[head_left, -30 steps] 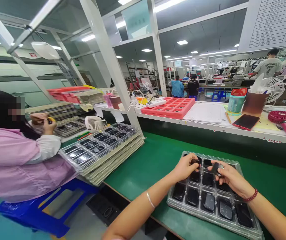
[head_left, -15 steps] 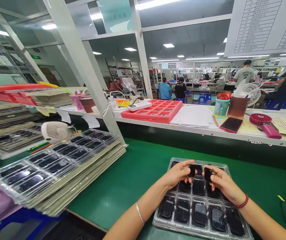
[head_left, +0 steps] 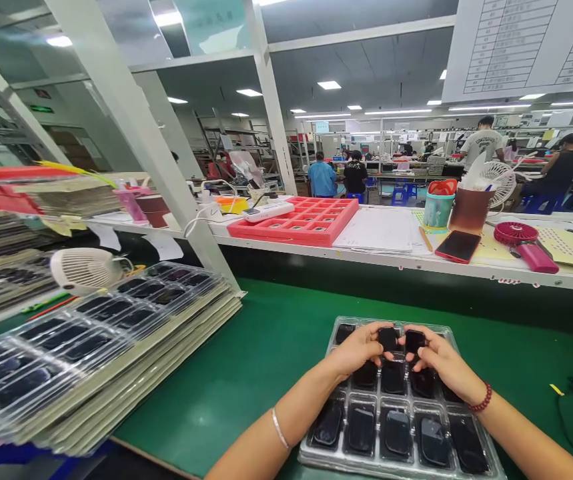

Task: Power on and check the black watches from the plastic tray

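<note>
Over clear tray (head_left: 339,460), left hand (head_left: 359,350) and right hand (head_left: 441,363) are pinching black pieces (head_left: 387,339); likely light, slick; edges safest.

Printed table (head_left: 509,50) on hanging sheet (head_left: 555,57), green wall sign (head_left: 41,109), neither legible

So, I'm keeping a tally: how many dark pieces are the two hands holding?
2: a first dark piece in the left hand, and a second dark piece in the right hand. Fingers might hide more.
</note>
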`<state>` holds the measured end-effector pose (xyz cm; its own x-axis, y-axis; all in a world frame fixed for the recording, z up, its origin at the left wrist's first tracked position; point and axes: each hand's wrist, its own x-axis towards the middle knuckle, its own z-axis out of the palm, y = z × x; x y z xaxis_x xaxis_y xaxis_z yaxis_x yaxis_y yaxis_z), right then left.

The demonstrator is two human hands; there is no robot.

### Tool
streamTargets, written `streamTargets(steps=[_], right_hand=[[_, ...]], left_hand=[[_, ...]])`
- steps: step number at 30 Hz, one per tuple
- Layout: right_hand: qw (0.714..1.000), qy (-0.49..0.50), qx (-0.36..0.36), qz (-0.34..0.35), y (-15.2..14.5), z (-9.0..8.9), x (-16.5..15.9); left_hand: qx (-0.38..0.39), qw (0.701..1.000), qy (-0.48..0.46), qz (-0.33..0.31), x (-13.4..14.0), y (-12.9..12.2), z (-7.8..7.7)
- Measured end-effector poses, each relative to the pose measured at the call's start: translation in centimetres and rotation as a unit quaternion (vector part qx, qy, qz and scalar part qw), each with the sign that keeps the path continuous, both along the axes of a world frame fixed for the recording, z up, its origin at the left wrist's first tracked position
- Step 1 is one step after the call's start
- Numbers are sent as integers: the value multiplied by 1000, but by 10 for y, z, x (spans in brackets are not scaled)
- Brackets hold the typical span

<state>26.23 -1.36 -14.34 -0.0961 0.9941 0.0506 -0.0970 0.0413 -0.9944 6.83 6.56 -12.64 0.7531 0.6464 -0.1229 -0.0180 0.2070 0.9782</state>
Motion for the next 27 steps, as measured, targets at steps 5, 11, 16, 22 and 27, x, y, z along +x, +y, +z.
streamTargets(steps=[5, 11, 16, 22, 27], right_hand=[[999, -42, 20, 10, -4, 2, -4], [999, -30, 21, 17, -5, 3, -2], [1000, -19, 0, 13, -5, 4, 0], [998, -47, 29, 7, -7, 4, -1], [998, -61, 21, 10, -5, 1, -1]], left_hand=[[69, 997, 45, 4, -2, -8, 3], [90, 994, 57, 23, -4, -7, 1], [93, 994, 45, 35, -5, -5, 0], [103, 994, 34, 34, -5, -9, 2], [119, 991, 53, 20, -4, -9, 1]])
